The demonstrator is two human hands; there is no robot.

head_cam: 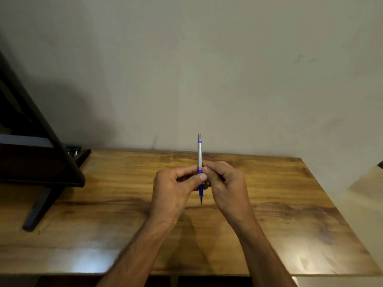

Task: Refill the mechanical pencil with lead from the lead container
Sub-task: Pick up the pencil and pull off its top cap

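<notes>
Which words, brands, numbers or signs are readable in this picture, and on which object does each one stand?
None can be read.
Mechanical pencil, held upright by the left hand and right hand: no legible print on the silver barrel.
Dark stand and wooden table: no text visible.

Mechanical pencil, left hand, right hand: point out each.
mechanical pencil (199, 151), head view, silver upper barrel.
left hand (173, 188), head view, back of hand.
right hand (227, 181), head view, back of hand.
</notes>
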